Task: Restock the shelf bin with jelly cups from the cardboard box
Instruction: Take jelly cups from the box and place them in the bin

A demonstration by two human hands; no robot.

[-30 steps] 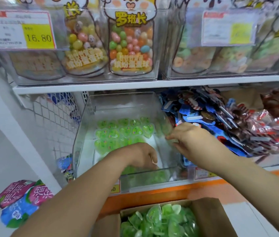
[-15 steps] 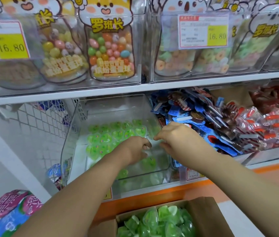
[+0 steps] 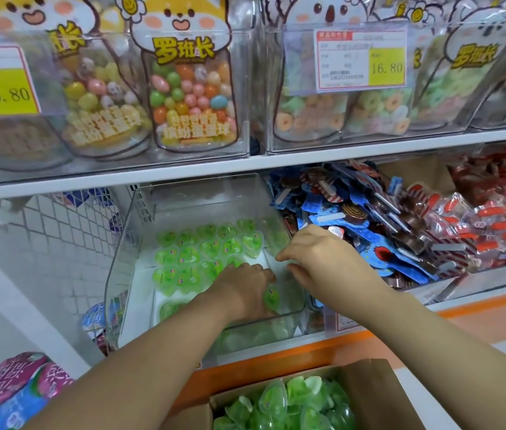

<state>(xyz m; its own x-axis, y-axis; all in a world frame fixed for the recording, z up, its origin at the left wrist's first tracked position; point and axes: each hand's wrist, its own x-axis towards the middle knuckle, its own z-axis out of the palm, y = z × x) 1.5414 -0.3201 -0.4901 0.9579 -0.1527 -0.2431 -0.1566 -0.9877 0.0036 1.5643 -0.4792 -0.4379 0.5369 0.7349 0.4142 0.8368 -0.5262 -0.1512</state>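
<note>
I see green jelly cups in a clear bin, more green in the brown cardboard box. The shelf edge is orange, the price tag yellow. Beside the bin I see blue wrappers, then red packets

One clear shelf bin holds green jelly cups. About fifteen show, mostly in three rough rows toward its back left. Two hands, the left hand and the right hand, cover part of its floor. One cardboard box holds a heap too overlapped to count. Two yellow price tags read 16.80. Two candy-ball pouches show plainly.
</note>
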